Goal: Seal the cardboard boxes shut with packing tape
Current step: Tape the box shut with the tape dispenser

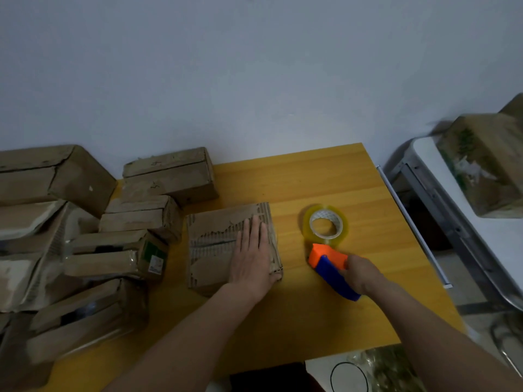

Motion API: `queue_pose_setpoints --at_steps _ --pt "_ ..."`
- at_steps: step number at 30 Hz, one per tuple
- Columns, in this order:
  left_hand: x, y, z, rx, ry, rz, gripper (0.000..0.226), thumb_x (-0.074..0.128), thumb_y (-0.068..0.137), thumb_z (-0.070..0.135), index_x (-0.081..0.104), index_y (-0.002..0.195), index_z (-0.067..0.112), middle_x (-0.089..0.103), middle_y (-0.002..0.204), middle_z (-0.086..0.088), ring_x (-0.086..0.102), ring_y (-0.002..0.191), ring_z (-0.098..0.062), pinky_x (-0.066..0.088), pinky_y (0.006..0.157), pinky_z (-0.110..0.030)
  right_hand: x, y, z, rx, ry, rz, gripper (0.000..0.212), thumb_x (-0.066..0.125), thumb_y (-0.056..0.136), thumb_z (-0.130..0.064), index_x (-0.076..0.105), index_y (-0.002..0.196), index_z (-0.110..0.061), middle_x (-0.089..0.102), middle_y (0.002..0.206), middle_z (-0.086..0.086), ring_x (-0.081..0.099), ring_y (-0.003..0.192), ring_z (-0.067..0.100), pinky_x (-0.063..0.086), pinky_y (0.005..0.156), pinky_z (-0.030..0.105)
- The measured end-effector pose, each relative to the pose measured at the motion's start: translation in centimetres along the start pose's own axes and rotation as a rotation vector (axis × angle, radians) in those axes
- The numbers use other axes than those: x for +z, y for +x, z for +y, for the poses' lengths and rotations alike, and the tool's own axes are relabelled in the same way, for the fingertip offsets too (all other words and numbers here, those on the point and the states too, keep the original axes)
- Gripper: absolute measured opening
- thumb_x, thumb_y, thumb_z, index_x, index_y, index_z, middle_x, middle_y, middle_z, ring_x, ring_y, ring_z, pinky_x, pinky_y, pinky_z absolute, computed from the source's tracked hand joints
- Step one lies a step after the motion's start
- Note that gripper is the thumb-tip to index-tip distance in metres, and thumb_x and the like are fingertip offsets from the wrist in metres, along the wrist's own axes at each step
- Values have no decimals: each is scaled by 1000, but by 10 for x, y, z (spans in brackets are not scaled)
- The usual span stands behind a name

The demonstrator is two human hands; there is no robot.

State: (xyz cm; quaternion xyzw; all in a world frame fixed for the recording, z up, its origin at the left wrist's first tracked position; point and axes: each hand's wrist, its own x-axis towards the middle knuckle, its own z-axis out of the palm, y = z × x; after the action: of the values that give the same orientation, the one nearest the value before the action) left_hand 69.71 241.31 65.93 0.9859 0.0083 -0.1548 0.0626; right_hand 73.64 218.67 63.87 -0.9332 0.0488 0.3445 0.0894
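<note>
A yellow wooden table (pixel 325 171) is shown against a pale wall (pixel 254 66), with a grey metal rack (pixel 441 199) standing to its right, on which a taped carton (pixel 481 162) is seen, blurred. The left part of the table is occupied by a heap of worn cardboard boxes (pixel 85 236), several wrapped in glossy tape, piled touching one another up to the left edge of the view. Just right of the heap, a single cardboard box (pixel 215 244) with its outer paper torn and the corrugation exposed is laid flat near the table's middle. The left hand (pixel 250 258) is laid palm down on the right half of this box, its fingers straight and held together, pressing on the top face. To the right of the box, apart from it, a tape dispenser (pixel 334 267) with an orange head and a blue handle is lain on the table, its roll of clear packing tape (pixel 325 224) pointing away from the person. The blue handle is gripped by the right hand (pixel 359 274), the fingers curled round it. A white sheet bearing a black drawn circle (pixel 349 377) is seen at the lower edge
</note>
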Motion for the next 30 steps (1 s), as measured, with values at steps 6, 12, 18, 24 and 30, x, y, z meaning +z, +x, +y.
queue_pose_setpoints --at_steps 6,12,18,24,30 --pt "-3 -5 -16 38 80 30 119 58 80 68 -22 149 12 -36 154 -8 -33 141 -26 -15 116 -44 -6 -17 -54 -356 366 512 18 46 97 -8 62 96 0 62 95 20 57 89 37 37 69 36" --pt "2 -13 -22 -41 70 -45 113 49 82 72 -26 149 20 -35 154 -13 -33 139 -38 -10 113 -64 12 -40 -132 -609 467 360 41 36 102 -12 41 142 -5 38 150 11 33 140 22 25 115 28" --pt "5 -11 -31 11 109 -85 119 51 76 78 -27 148 24 -38 152 -9 -36 137 -37 -14 113 -62 21 -34 -154 -472 585 363 56 41 99 -9 20 151 -12 33 153 9 33 139 22 28 112 27" --pt "6 -12 -38 61 59 -103 121 59 72 76 -22 149 31 -38 153 -5 -39 136 -36 -16 113 -61 17 -22 -158 -332 744 244 42 40 100 -9 39 141 -12 54 134 13 50 122 27 39 93 27" --pt "0 -14 -58 191 9 -148 110 46 75 82 -21 150 36 -37 153 6 -40 137 -27 -16 116 -54 11 -11 -145 -231 687 -72 41 36 103 -31 53 128 -2 59 125 21 57 112 32 46 91 36"
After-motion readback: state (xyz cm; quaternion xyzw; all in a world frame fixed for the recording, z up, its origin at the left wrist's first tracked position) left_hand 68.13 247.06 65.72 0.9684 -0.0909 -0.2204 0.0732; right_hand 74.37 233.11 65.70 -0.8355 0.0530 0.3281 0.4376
